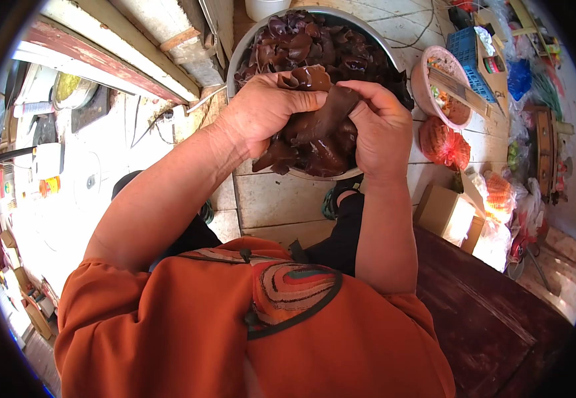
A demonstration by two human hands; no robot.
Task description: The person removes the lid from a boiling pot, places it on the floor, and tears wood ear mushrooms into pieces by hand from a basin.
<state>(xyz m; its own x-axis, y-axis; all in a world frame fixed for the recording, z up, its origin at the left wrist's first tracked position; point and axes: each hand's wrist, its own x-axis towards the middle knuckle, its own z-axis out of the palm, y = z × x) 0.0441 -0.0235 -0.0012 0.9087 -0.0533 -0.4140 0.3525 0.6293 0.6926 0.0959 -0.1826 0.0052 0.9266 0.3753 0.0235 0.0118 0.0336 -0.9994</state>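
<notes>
Both my hands grip a cluster of dark brown, wet-looking wood ear mushroom (314, 129) over a large metal basin (386, 45). My left hand (265, 109) is closed on its left side, thumb lying across the top. My right hand (382, 126) pinches a flap on the right between thumb and fingers. Lower folds of the piece hang below my hands, in front of the basin's near rim. More wood ear (301, 40) is heaped in the basin behind. My fingertips are partly hidden by the folds.
Right of the basin stands a pink tub (422, 83) with scraps and a wooden board across it. Beyond are a blue crate (464, 56), a red net bag (446, 142) and a cardboard box (444, 212). A dark wooden surface (487, 305) lies at my lower right.
</notes>
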